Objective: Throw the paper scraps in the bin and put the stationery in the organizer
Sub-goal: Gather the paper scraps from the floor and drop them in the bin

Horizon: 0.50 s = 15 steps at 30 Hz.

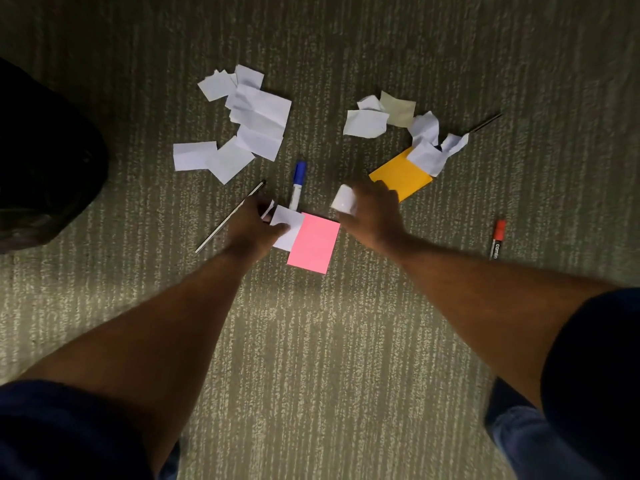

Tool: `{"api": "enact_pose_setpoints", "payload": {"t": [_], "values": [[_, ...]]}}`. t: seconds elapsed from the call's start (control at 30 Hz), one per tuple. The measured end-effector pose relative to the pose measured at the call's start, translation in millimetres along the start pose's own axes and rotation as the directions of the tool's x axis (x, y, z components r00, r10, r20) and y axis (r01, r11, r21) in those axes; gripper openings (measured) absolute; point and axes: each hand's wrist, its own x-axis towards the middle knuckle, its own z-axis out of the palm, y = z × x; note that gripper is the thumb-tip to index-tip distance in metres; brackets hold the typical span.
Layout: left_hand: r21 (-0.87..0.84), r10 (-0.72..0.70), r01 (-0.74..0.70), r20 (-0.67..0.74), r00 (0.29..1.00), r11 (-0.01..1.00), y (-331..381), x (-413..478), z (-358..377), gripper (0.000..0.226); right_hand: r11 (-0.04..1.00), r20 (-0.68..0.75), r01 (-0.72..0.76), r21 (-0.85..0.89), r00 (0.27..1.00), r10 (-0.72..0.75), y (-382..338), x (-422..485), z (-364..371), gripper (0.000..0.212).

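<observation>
On the carpet, my left hand (254, 226) pinches a white paper scrap (287, 225) that overlaps the pink sticky pad (315, 244). My right hand (372, 216) grips a crumpled white scrap (344, 199) beside the orange sticky pad (401, 178). A pile of white scraps (249, 123) lies far left of centre, and a second crumpled pile (408, 129) partly covers the orange pad. A blue marker (298, 185) lies between my hands, a red marker (497, 239) at the right. One thin pen (230, 216) lies by my left hand, another (486, 123) at the far right.
A dark bin (45, 161) stands at the left edge of the view. The green patterned carpet (329, 341) stretches below my arms. My knees in blue jeans show at the bottom corners. No organizer is in view.
</observation>
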Motion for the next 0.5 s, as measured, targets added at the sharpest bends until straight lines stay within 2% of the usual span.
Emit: {"api": "enact_pose_setpoints", "payload": {"t": [0.17,0.33,0.43,0.5], "values": [[0.077,0.035,-0.032,-0.036,0.999,0.996,3.2,-4.4,2.4,0.064,0.999,0.131,-0.017,0.036,0.991,0.012,31.3,0.7,-11.6,0.063],[0.048,0.087,-0.089,0.047,0.995,0.995,1.1,-4.4,-2.3,0.061,0.999,0.203,-0.046,-0.027,0.978,0.05,34.0,6.4,-10.6,0.075],[-0.056,-0.004,0.009,0.078,0.997,0.998,5.3,-2.7,-6.1,0.064,0.995,0.218,-0.052,-0.089,0.973,0.07,31.6,13.6,-9.4,0.074],[-0.126,-0.062,0.074,0.096,0.993,0.989,9.6,-2.0,-7.7,0.054,0.988,0.224,-0.042,-0.148,0.972,0.075,28.0,17.4,-10.9,0.07]]}}
